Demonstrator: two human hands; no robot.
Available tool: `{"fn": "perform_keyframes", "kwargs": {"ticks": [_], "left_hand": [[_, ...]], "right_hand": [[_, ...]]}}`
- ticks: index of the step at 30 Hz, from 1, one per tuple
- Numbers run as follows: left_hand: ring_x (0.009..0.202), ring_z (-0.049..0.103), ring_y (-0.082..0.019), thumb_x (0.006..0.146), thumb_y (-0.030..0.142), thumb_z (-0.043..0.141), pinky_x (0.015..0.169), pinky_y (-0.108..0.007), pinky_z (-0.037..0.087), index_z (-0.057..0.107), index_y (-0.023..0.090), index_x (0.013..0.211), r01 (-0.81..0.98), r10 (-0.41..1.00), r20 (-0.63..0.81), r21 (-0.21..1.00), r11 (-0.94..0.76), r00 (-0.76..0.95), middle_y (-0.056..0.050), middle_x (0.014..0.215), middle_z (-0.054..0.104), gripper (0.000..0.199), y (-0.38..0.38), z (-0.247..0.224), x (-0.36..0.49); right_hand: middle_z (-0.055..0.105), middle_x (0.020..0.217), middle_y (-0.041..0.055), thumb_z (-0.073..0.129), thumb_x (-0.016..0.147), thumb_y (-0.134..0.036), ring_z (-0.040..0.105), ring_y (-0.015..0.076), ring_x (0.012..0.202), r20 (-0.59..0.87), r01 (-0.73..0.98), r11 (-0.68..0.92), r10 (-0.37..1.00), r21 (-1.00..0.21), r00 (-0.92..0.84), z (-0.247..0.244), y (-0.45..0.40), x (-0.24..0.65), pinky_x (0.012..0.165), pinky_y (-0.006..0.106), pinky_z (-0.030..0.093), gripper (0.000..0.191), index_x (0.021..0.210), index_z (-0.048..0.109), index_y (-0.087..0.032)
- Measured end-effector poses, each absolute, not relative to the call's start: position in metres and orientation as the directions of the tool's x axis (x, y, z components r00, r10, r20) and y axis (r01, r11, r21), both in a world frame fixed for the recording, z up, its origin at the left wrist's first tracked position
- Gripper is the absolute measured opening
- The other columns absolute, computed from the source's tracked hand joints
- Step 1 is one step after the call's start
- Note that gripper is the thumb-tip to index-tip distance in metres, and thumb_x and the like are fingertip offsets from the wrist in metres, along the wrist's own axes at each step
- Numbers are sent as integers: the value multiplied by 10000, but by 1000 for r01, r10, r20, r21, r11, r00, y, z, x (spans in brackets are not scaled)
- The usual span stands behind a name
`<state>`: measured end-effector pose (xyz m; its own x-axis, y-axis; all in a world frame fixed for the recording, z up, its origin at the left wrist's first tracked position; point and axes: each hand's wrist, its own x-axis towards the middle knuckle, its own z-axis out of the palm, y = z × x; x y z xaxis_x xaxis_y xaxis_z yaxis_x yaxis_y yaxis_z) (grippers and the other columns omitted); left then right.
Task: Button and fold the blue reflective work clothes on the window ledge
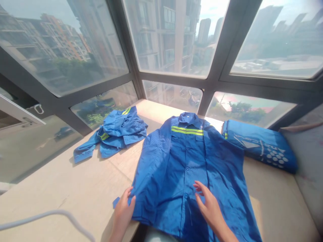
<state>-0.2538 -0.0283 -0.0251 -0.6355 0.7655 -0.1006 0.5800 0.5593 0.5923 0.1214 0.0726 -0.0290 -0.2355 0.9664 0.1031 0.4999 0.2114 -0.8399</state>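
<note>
A blue long-sleeved work jacket [176, 168] with a yellow-green reflective band across the chest lies front up, its collar pointing away from me. Its buttoned front runs down the middle, and the hem reaches the near table edge. At the lower left, my left hand [122, 210] is beside the jacket's sleeve edge, thumb and fingers apart; whether it touches the cloth I cannot tell. Over the lower front, right of the buttons, my right hand [208, 205] is open with fingers spread and nothing in it.
A second blue garment [118, 131] with reflective strips lies crumpled at the back left. On the right rests a folded blue bundle [262, 144] with white print. A grey-white hose or cable [60, 212] crosses the near left of the pale table [50, 183]. Windows enclose the back.
</note>
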Motion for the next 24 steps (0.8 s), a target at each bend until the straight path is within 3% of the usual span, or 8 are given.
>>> {"fn": "perform_keyframes", "kwargs": {"ticks": [5, 8, 12, 14, 18, 24], "left_hand": [[1127, 644, -288, 888, 328, 425, 977, -448, 516, 639, 136, 1222, 869, 868, 190, 302, 393, -459, -158, 1240, 669, 441, -28, -26, -248], [1218, 578, -308, 929, 314, 440, 1000, -460, 478, 645, 166, 1264, 968, 897, 364, 99, 232, -252, -154, 1350, 611, 421, -22, -22, -230], [1388, 425, -322, 944, 353, 476, 1143, -519, 305, 592, 250, 1381, 993, 934, 337, -58, -107, 121, -87, 1508, 503, 463, -11, -26, -205], [1418, 379, -333, 945, 376, 482, 1172, -546, 232, 557, 259, 1424, 981, 932, 310, -82, -174, 191, -84, 1535, 473, 499, -9, -35, -199], [1436, 346, -345, 958, 406, 447, 1178, -570, 199, 555, 245, 1434, 986, 953, 252, -57, -158, 168, -101, 1541, 464, 514, -7, -49, -205], [1434, 356, -349, 969, 412, 398, 1165, -604, 221, 584, 250, 1408, 995, 986, 139, -29, -91, 94, -87, 1541, 467, 503, -3, -41, -216]], "right_hand": [[658, 1288, 109, 458, 970, -319, 640, 259, 1184, 282, 689, 324, 943, -648, -179, -46, 66, 174, 996, 448, 552, 384, 1327, 564, -225], [596, 1387, 115, 475, 973, -324, 564, 284, 1288, 367, 783, 369, 910, -500, -195, -52, 65, 217, 1062, 488, 495, 407, 1360, 546, -223], [488, 1509, 103, 470, 981, -343, 412, 311, 1424, 377, 868, 390, 887, -308, -264, -61, 60, 250, 1113, 516, 423, 454, 1416, 512, -221], [448, 1543, 99, 476, 979, -378, 368, 327, 1449, 349, 903, 374, 892, -213, -287, -67, 57, 254, 1127, 540, 387, 484, 1437, 504, -225], [401, 1576, 100, 463, 983, -378, 350, 319, 1459, 292, 937, 338, 909, -93, -299, -76, 51, 246, 1159, 547, 316, 509, 1467, 487, -220], [365, 1595, 107, 472, 978, -378, 303, 332, 1481, 279, 952, 279, 931, -128, -235, -63, 44, 227, 1176, 570, 264, 518, 1474, 484, -229]]}}
